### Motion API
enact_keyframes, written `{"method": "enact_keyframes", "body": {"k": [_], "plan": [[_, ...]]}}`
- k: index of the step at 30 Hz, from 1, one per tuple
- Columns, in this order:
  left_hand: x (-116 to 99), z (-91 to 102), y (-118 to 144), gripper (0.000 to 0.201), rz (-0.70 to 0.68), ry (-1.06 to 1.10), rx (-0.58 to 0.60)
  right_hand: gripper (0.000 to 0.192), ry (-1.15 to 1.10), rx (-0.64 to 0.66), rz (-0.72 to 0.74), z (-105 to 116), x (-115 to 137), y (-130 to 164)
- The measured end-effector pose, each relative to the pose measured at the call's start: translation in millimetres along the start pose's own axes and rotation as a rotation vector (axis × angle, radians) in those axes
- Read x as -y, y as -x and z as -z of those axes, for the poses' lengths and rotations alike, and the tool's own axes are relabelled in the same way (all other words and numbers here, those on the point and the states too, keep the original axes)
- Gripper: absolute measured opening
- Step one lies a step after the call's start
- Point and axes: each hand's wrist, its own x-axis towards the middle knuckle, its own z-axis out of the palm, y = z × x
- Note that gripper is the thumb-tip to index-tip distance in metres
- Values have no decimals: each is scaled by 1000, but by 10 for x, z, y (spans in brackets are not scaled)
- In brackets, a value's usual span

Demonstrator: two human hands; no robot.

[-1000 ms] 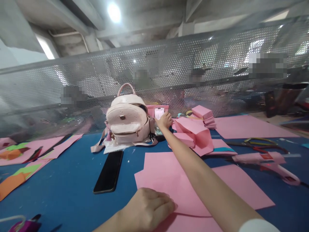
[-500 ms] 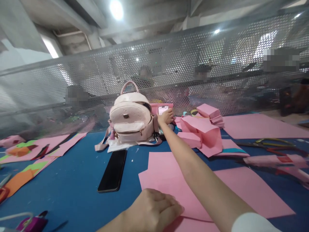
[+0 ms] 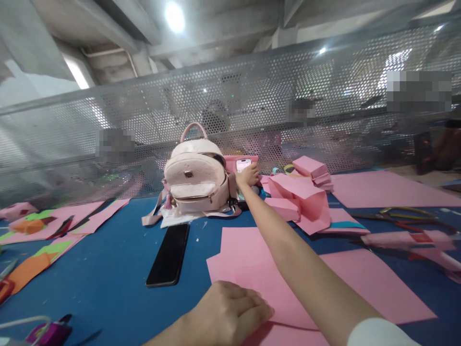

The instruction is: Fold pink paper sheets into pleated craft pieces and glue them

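My right hand (image 3: 247, 174) is stretched far forward beside the backpack. Its fingers are closed about the lower part of a smartphone (image 3: 243, 164) with a lit screen, which stands upright before a pink surface. Nearer to me, my left hand (image 3: 234, 312) lies on pink paper sheets (image 3: 248, 254), fingers bent together and pressed on the paper by its edge; the palm is hidden. My right forearm crosses over the sheets. A pale pink backpack (image 3: 196, 175) stands left of my right hand, partly unzipped.
A black phone (image 3: 168, 254) lies on the blue table (image 3: 118, 259). Folded pink paper pieces (image 3: 302, 202), scissors (image 3: 406, 214) and a pink glue gun (image 3: 410, 239) lie to the right. Coloured paper (image 3: 30, 271) and a purple padlock-like thing (image 3: 48, 332) are at left. A perforated metal screen (image 3: 154, 110) stands behind.
The view shifts very slightly. Both hands stay where they were, the right at the lit smartphone and the left on the pink paper.
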Motion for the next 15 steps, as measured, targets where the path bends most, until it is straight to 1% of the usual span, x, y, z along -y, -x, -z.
{"method": "enact_keyframes", "body": {"k": [5, 9, 12, 15], "plan": [[-21, -14, 23, 19, 0, -6, 6, 36, -12, 18, 10, 15, -2, 19], [-25, -12, 25, 20, -1, -15, 6, 36, -24, 53, 38, 18, -78, -16], [-24, -4, 24, 20, 5, -4, 23, 36, -41, 143, 86, 12, -204, -137], [-33, 3, 32, 20, 8, 8, 39, 34, -58, 279, 155, 5, -343, -332]]}}
